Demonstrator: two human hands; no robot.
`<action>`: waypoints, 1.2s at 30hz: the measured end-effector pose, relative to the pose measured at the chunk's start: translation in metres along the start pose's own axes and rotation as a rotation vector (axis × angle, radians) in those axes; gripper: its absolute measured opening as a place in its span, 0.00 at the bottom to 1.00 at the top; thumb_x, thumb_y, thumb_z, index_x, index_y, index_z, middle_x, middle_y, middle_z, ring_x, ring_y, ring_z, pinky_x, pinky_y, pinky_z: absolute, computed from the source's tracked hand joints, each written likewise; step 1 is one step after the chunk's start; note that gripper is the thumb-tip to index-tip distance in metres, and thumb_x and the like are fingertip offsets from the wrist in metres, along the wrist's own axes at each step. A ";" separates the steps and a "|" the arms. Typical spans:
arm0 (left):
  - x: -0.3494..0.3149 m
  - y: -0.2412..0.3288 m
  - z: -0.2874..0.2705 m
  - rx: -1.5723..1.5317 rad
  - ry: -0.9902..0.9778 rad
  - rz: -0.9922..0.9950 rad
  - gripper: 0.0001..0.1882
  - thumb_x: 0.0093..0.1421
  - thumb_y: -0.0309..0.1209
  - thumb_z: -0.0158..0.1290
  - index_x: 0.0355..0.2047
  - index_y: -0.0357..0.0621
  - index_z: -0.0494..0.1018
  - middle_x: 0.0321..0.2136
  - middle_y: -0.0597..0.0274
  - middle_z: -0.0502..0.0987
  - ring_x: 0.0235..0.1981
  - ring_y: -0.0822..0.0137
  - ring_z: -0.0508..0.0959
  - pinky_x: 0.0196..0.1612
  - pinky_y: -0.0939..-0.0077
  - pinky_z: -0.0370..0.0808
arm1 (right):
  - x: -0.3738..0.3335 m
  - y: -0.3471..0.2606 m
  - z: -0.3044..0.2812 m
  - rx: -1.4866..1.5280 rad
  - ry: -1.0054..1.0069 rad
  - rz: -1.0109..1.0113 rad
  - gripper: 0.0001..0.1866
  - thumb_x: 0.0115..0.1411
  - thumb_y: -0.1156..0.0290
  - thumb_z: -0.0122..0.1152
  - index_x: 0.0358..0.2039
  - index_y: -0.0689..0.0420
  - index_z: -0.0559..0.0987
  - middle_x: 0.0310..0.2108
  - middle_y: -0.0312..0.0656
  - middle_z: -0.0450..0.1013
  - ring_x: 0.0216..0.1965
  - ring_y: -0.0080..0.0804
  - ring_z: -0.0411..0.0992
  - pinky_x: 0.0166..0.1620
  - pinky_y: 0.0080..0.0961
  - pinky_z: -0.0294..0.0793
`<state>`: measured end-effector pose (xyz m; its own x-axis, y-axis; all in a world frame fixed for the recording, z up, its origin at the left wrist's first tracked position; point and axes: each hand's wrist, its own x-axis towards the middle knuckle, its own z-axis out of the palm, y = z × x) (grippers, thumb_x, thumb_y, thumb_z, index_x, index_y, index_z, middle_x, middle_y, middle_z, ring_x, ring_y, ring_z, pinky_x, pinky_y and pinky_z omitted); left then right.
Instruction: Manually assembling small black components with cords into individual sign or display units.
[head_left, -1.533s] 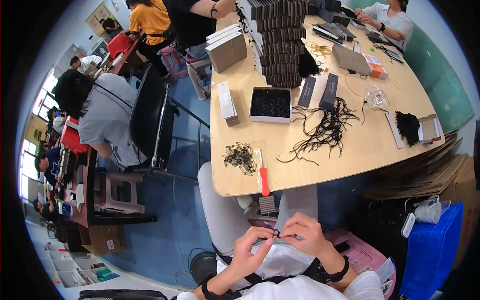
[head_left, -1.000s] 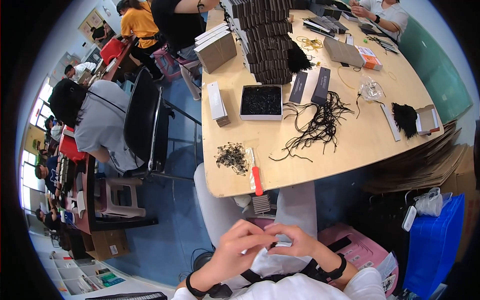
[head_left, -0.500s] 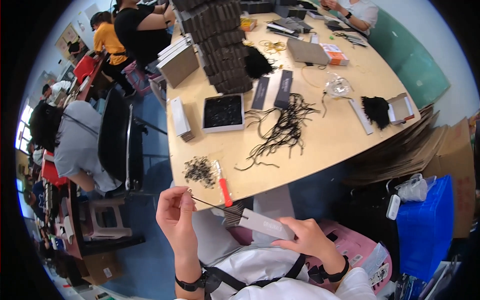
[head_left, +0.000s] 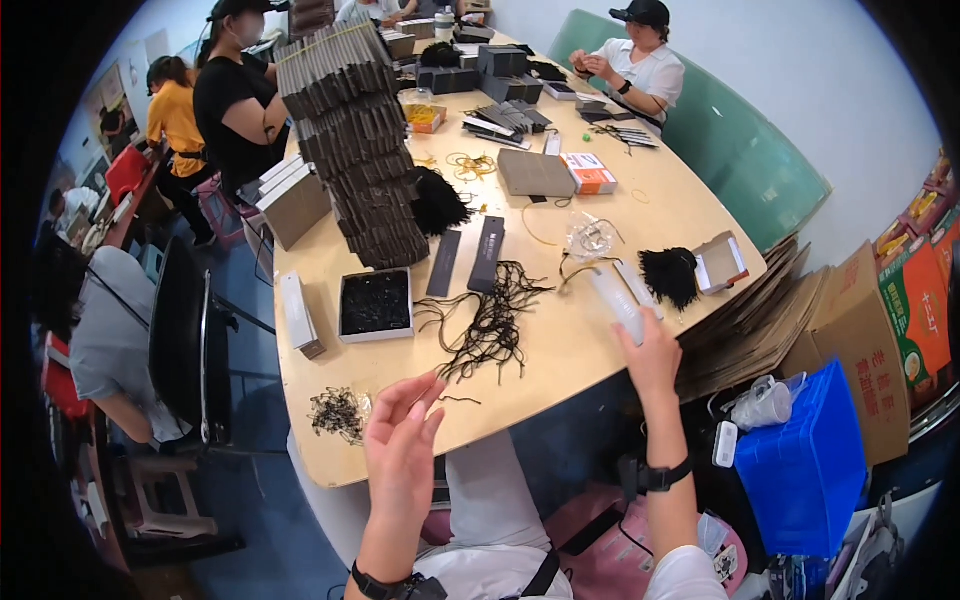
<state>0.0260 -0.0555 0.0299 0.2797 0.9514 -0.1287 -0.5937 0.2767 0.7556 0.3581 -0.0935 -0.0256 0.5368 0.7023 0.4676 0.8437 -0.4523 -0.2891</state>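
My right hand (head_left: 650, 355) is stretched over the right part of the table, thumb and fingers closed on the near end of a pale grey hang tag (head_left: 612, 298), slightly blurred. A dark cord loop (head_left: 572, 268) extends from the tag's far end. Beside it lies another light grey tag (head_left: 636, 284). Over the near table edge, my left hand (head_left: 400, 450) is raised, its fingers loosely curled and apart with nothing visible in them. Just beyond it is a tangle of black cords (head_left: 490, 335). A heap of small dark pieces (head_left: 337, 413) lies to its left.
Tall bundled stacks of grey tags (head_left: 350, 150) stand at the left. An open box of black pieces (head_left: 376, 303) and two dark tags (head_left: 487, 255) lie nearby. A black cord bundle (head_left: 668, 278) is at right. A blue bin (head_left: 805, 460) stands beside the table; co-workers sit and stand around.
My right hand has carried the tag from above my lap to the table's right side. My left hand has let go of the cord. The view has tilted up.
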 end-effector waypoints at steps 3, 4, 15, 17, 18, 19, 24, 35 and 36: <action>-0.011 0.020 -0.031 0.055 0.103 0.063 0.15 0.61 0.25 0.51 0.49 0.40 0.68 0.51 0.55 0.72 0.53 0.64 0.72 0.48 0.79 0.71 | 0.025 0.027 0.010 -0.197 -0.092 0.092 0.29 0.55 0.51 0.61 0.52 0.52 0.69 0.36 0.51 0.75 0.36 0.54 0.75 0.36 0.49 0.73; -0.014 0.028 -0.038 0.044 0.194 0.102 0.11 0.61 0.24 0.50 0.45 0.38 0.69 0.46 0.56 0.74 0.47 0.65 0.76 0.45 0.78 0.72 | 0.028 0.028 0.009 -0.247 -0.084 0.115 0.30 0.55 0.50 0.61 0.54 0.51 0.67 0.39 0.52 0.73 0.36 0.55 0.75 0.36 0.49 0.73; -0.024 0.026 -0.123 1.307 0.413 0.467 0.06 0.57 0.20 0.53 0.36 0.39 0.74 0.33 0.60 0.72 0.27 0.72 0.74 0.27 0.79 0.70 | -0.026 -0.116 0.004 0.581 -0.481 -0.272 0.15 0.51 0.69 0.65 0.39 0.57 0.77 0.37 0.43 0.71 0.37 0.42 0.72 0.41 0.34 0.73; -0.024 0.021 -0.121 1.376 0.393 0.420 0.07 0.56 0.20 0.53 0.35 0.40 0.75 0.33 0.58 0.71 0.26 0.68 0.75 0.27 0.77 0.72 | -0.047 -0.169 0.004 0.622 -0.450 -0.625 0.12 0.50 0.69 0.66 0.35 0.57 0.78 0.35 0.41 0.71 0.38 0.39 0.71 0.38 0.33 0.73; -0.023 0.024 -0.114 1.383 0.367 0.391 0.06 0.55 0.21 0.55 0.35 0.41 0.76 0.32 0.58 0.71 0.26 0.65 0.76 0.27 0.75 0.72 | -0.054 -0.184 0.008 0.625 -0.456 -0.630 0.12 0.50 0.69 0.66 0.35 0.57 0.78 0.35 0.41 0.71 0.38 0.39 0.71 0.38 0.33 0.73; -0.022 0.024 -0.115 1.385 0.376 0.392 0.06 0.55 0.21 0.55 0.35 0.41 0.76 0.32 0.58 0.71 0.26 0.65 0.76 0.27 0.75 0.72 | -0.060 -0.197 0.012 0.595 -0.468 -0.677 0.10 0.50 0.70 0.66 0.32 0.57 0.77 0.35 0.41 0.71 0.37 0.39 0.71 0.37 0.32 0.72; -0.018 0.029 -0.112 1.573 0.229 0.515 0.04 0.53 0.25 0.57 0.31 0.44 0.76 0.30 0.60 0.72 0.28 0.59 0.75 0.29 0.69 0.73 | -0.072 -0.215 0.022 0.500 -0.468 -0.841 0.06 0.51 0.72 0.63 0.29 0.56 0.75 0.33 0.38 0.70 0.36 0.36 0.69 0.36 0.31 0.71; -0.007 0.030 -0.111 1.625 0.181 0.448 0.05 0.53 0.24 0.56 0.30 0.42 0.72 0.30 0.58 0.70 0.34 0.55 0.73 0.32 0.63 0.72 | -0.099 -0.240 0.026 0.762 -0.423 -0.676 0.07 0.51 0.74 0.63 0.29 0.57 0.74 0.31 0.39 0.71 0.35 0.38 0.68 0.41 0.31 0.66; -0.006 0.029 -0.112 1.651 0.197 0.438 0.05 0.54 0.24 0.55 0.31 0.42 0.70 0.31 0.58 0.70 0.34 0.55 0.73 0.32 0.63 0.72 | -0.101 -0.242 0.026 0.761 -0.428 -0.673 0.07 0.51 0.74 0.63 0.29 0.57 0.74 0.31 0.39 0.71 0.35 0.38 0.68 0.41 0.31 0.66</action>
<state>-0.0776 -0.0385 -0.0199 0.1564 0.9484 0.2759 0.7855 -0.2888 0.5474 0.1001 -0.0405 -0.0241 -0.2002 0.8768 0.4371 0.6703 0.4480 -0.5916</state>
